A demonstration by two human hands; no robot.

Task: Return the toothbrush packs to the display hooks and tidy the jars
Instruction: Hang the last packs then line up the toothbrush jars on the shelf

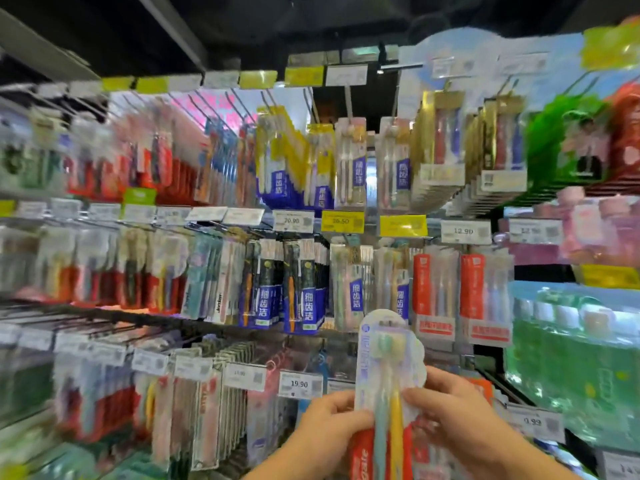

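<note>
Hands: two bare hands, low in the head view, both gripping one toothbrush pack (388, 386) held upright in front of the display.
Left hand (329, 431): fingers curled round the pack's left edge, thumb on its front.
Right hand (453, 417): fingers curled round the pack's right edge, fingertips pressed on the clear blister.
Held pack: one; glossy card with a scalloped, rounded top and a red printed lower part; clear plastic blister over two brushes, one pale green and one yellow, heads up.
Display hooks: thin metal rods in three visible tiers behind the held pack; count unclear through blur.
Hanging packs: too many and too blurred to count; flat rectangular cards with plastic fronts, blue-labelled ones (308, 299) above and left of the held pack, two red-and-clear ones (485, 299) above and right of it.
Price tags: small rectangular cards along the rails, white (300, 384) just left of the held pack, yellow (342, 221) well above it.
Green bottles (571, 358): shrink-wrapped, right of the held pack; number unclear.
</note>
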